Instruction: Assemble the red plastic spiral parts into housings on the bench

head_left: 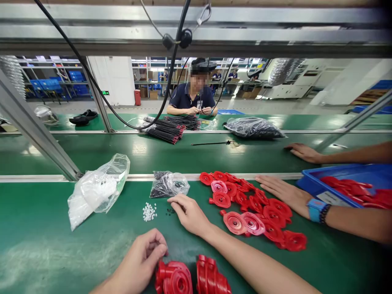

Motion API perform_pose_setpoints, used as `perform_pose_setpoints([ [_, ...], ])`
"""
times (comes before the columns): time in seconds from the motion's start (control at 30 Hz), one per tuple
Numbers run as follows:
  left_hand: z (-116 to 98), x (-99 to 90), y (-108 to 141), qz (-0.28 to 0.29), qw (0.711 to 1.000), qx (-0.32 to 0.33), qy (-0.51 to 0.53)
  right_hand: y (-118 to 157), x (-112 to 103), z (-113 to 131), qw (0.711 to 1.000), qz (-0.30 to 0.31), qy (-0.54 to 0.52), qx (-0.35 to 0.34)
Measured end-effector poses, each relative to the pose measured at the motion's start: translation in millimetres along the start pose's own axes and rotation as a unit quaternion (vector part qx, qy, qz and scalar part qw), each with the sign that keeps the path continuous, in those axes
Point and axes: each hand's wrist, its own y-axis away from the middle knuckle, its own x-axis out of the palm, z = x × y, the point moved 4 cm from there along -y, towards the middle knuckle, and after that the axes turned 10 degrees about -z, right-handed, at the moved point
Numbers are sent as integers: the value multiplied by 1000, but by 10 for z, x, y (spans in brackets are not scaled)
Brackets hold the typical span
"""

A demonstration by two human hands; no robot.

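My left hand is curled just above the green table, its fingertips pressed together by a small red bit, too small to make out. It is beside two red moulded housings at the bottom. My right hand reaches forward, palm down, fingers extended over a few tiny black parts. Left of these lies a small pile of white pieces. A bag of black parts lies behind my right hand. Several red round parts are spread out to its right.
A clear bag of white parts lies at the left. Another person's wristbanded hand touches the red parts, near a blue bin. Their other hand rests farther back. Opposite, a person sits behind black cables. Metal rails cross overhead.
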Motion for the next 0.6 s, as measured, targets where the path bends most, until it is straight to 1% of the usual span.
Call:
perform_pose_setpoints([
  [0.07, 15, -33, -23, -17, 1000, -6, 10, 1, -15, 7, 1000, -12, 5, 6],
  [0.13, 28, -72, -55, -36, 999, -13, 19, 20, -17, 47, 1000, -13, 9, -3],
  [0.23, 38, -124, -103, -59, 998, -18, 29, 75, 1, 137, 999, 6, 18, -33],
  [0.4, 35, -165, -150, -74, 996, -7, 59, 155, 44, 202, 994, 35, 84, -63],
  [0.47, 34, -165, -160, -72, 995, -7, 66, 165, 56, 201, 993, 43, 98, -57],
  [0.6, 31, -163, -161, -70, 994, -11, 79, 169, 73, 197, 990, 73, 120, -21],
])
